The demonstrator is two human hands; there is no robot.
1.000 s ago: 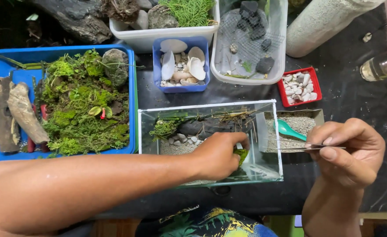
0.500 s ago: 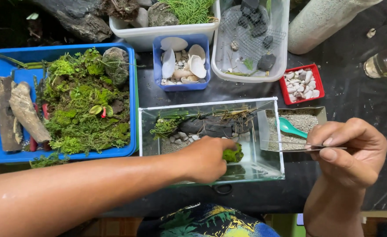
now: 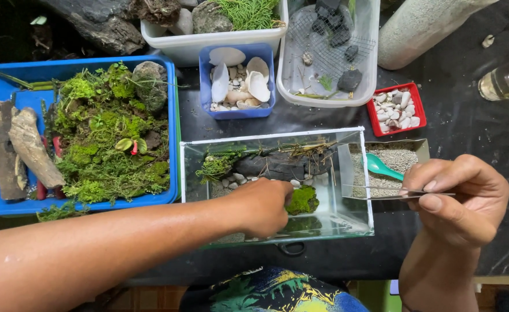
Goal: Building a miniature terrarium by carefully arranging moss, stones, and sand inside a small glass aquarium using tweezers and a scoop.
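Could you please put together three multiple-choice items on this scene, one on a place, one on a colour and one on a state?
1. Where does the moss clump by the left hand lie?
A. in the blue tray
B. inside the glass tank
C. in the red box

2. What colour is the small scoop in the box of grit?
A. teal green
B. red
C. white

3. How does the right hand stand?
A. open and flat on the table
B. pinching metal tweezers
C. wrapped round the bottle

Answers:
1 B, the clump sits on the tank floor within the glass tank, at the fingertips of the left hand.
2 A, the scoop shows teal against the grey grit.
3 B, thumb and fingers close on the tweezers, which point left over the tank's edge.
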